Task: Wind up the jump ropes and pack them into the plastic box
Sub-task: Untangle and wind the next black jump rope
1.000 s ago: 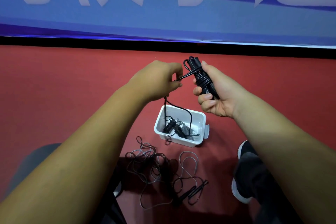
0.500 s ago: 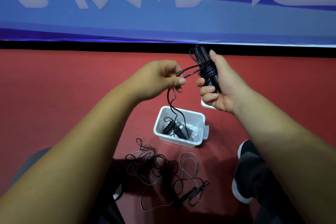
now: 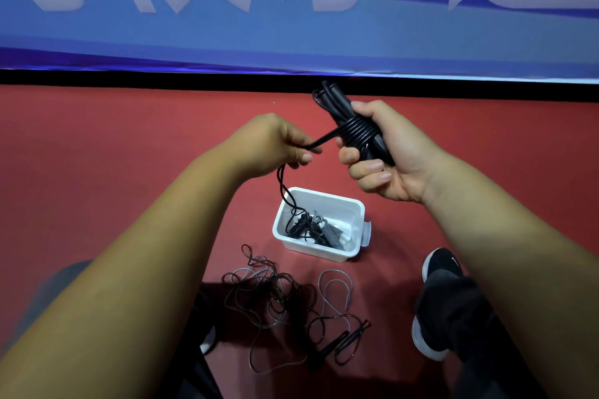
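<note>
Two hands: right hand [image 3: 398, 159] grips the rope bundle [image 3: 358, 133], left hand [image 3: 275, 142] pinches its tail [image 3: 324, 141]. Slack could let coils slip.

Before the box [image 3: 313, 250], tangled rope [image 3: 280, 286] clutters the floor [image 3: 97, 155].

A red matte floor [image 3: 97, 155] bears a white rectangular plastic box [image 3: 308, 248]. Just nearer the person lies a loose tangle of thin black and grey jump ropes [image 3: 275, 291]. A black shoe with a white sole [image 3: 440, 264] rests to its right.
</note>
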Demonstrator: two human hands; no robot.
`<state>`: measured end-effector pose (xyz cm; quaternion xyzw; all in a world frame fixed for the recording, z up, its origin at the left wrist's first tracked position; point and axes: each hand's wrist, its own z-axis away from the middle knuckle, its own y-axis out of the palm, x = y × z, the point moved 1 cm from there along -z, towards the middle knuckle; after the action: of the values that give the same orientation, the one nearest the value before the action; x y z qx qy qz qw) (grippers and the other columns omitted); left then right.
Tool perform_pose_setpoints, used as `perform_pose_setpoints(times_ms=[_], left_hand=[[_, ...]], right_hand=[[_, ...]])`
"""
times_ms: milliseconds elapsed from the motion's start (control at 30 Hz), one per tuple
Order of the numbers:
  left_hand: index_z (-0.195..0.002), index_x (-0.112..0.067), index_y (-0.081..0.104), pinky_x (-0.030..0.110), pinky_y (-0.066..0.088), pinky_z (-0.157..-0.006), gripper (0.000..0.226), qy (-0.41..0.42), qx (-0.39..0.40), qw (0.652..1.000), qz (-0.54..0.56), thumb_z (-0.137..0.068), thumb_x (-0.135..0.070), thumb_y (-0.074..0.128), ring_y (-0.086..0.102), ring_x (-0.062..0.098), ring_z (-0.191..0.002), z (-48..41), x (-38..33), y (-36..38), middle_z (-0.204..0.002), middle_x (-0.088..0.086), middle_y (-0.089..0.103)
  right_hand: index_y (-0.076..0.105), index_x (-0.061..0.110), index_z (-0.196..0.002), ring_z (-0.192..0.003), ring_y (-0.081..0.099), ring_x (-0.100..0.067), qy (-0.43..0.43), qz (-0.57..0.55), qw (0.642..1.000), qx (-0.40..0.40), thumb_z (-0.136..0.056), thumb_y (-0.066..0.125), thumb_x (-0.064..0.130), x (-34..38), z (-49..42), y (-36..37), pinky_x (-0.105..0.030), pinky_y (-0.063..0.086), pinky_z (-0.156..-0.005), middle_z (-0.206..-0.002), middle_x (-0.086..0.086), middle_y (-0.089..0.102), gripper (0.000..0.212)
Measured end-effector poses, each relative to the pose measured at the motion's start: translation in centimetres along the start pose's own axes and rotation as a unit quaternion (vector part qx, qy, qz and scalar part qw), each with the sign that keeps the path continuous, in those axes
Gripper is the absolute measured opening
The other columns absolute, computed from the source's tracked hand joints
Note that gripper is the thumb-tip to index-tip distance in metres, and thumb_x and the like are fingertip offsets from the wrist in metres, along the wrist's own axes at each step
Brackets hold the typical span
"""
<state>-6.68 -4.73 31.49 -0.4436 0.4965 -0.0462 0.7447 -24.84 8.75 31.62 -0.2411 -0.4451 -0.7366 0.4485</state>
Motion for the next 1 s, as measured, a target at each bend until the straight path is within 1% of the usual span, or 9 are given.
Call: perform_pose_setpoints(times_ms=[133, 200, 267, 433, 500, 567, 700, 833, 1000], left_hand=[[-0.091, -0.029, 0.082, 0.021, 0.051, -0.073, 0.003, 0.029, -0.005, 0.999, -0.033, -0.090, -0.026, 0.081, 0.068, 0.003, -0.072, -0.3, 0.0, 0.5, -0.078, -0.007, 0.077], [-0.076, -0.032, 0.075, 0.014, 0.046, -0.064, 0.020, 0.043, -0.012, 0.998, -0.048, -0.092, -0.021, 0.077, 0.063, -0.003, -0.066, -0.4, -0.3, 0.7, -0.074, -0.015, 0.074], [-0.066, -0.030, 0.065, 0.022, 0.043, -0.058, 0.030, 0.045, -0.014, 0.996, -0.081, -0.093, -0.017, 0.070, 0.057, 0.000, -0.057, -0.4, -0.3, 0.5, -0.064, -0.014, 0.067], [-0.100, -0.011, 0.072, 0.030, 0.057, -0.088, 0.015, 0.090, 0.056, 0.992, 0.064, -0.093, 0.001, 0.067, 0.073, 0.017, -0.097, 0.2, 0.4, 0.2, -0.102, 0.002, 0.077], [-0.100, -0.004, 0.069, 0.036, 0.058, -0.098, 0.012, 0.100, 0.063, 0.983, 0.143, -0.094, 0.006, 0.067, 0.073, 0.025, -0.110, 0.2, 0.1, 0.0, -0.108, 0.009, 0.078], [-0.098, -0.006, 0.071, 0.035, 0.058, -0.097, 0.014, 0.115, 0.046, 0.983, 0.138, -0.092, 0.007, 0.069, 0.073, 0.025, -0.107, 0.0, -0.3, -0.3, -0.106, 0.011, 0.078], [-0.094, -0.016, 0.075, 0.033, 0.059, -0.090, 0.019, 0.127, 0.004, 0.991, 0.050, -0.088, 0.002, 0.075, 0.074, 0.022, -0.094, -0.1, -0.7, -1.1, -0.095, 0.001, 0.077], [-0.094, -0.022, 0.079, 0.015, 0.051, -0.076, 0.026, 0.139, -0.037, 0.988, -0.059, -0.086, 0.002, 0.076, 0.069, 0.002, -0.079, -0.1, -1.0, -1.3, -0.086, -0.008, 0.074], [-0.113, -0.029, 0.081, 0.007, 0.043, -0.077, 0.037, 0.149, -0.032, 0.972, -0.180, -0.086, -0.003, 0.076, 0.066, 0.003, -0.087, 0.0, -1.4, -0.5, -0.093, -0.014, 0.073]], right_hand=[[0.062, 0.011, -0.098, -0.041, 0.024, -0.004, 0.056, 0.016, 0.995, 0.084, -0.097, 0.054, 0.062, -1.1, 0.4, 0.8, -0.016, 0.014, -0.038, -0.070, 0.001, 0.041, 0.051], [0.069, 0.008, -0.109, -0.041, 0.023, -0.005, 0.079, 0.033, 0.990, 0.114, -0.097, 0.052, 0.061, -1.6, 0.5, 0.8, -0.016, 0.014, -0.039, -0.068, 0.000, 0.041, 0.057], [0.071, 0.012, -0.128, -0.044, 0.020, -0.006, 0.105, 0.052, 0.982, 0.149, -0.097, 0.052, 0.060, -2.0, 0.6, 0.8, -0.017, 0.013, -0.040, -0.069, -0.001, 0.042, 0.060], [0.047, 0.029, -0.142, -0.044, 0.033, -0.005, 0.183, 0.105, 0.952, 0.223, -0.095, 0.064, 0.059, -3.4, 0.4, 1.2, -0.017, 0.024, -0.039, -0.075, -0.003, 0.051, 0.058], [0.041, 0.030, -0.138, -0.046, 0.040, -0.006, 0.199, 0.133, 0.949, 0.205, -0.090, 0.070, 0.062, -3.8, 0.4, 1.3, -0.018, 0.028, -0.039, -0.077, -0.002, 0.052, 0.065], [0.055, 0.023, -0.131, -0.049, 0.043, -0.008, 0.196, 0.153, 0.955, 0.160, -0.093, 0.062, 0.065, -3.9, 0.3, 1.3, -0.018, 0.030, -0.041, -0.078, -0.002, 0.051, 0.057], [0.061, 0.021, -0.122, -0.056, 0.053, -0.010, 0.175, 0.141, 0.972, 0.070, -0.093, 0.057, 0.069, -4.0, -0.2, 1.3, -0.019, 0.039, -0.043, -0.080, -0.002, 0.058, 0.056], [0.062, 0.020, -0.112, -0.060, 0.061, -0.012, 0.152, 0.095, 0.984, -0.021, -0.096, 0.052, 0.074, -4.0, -1.0, 0.9, -0.022, 0.047, -0.046, -0.082, 0.000, 0.063, 0.058], [0.063, 0.016, -0.106, -0.060, 0.064, -0.016, 0.092, 0.040, 0.986, -0.132, -0.102, 0.047, 0.072, -3.9, -1.8, 0.6, -0.025, 0.052, -0.055, -0.078, -0.004, 0.067, 0.058]])
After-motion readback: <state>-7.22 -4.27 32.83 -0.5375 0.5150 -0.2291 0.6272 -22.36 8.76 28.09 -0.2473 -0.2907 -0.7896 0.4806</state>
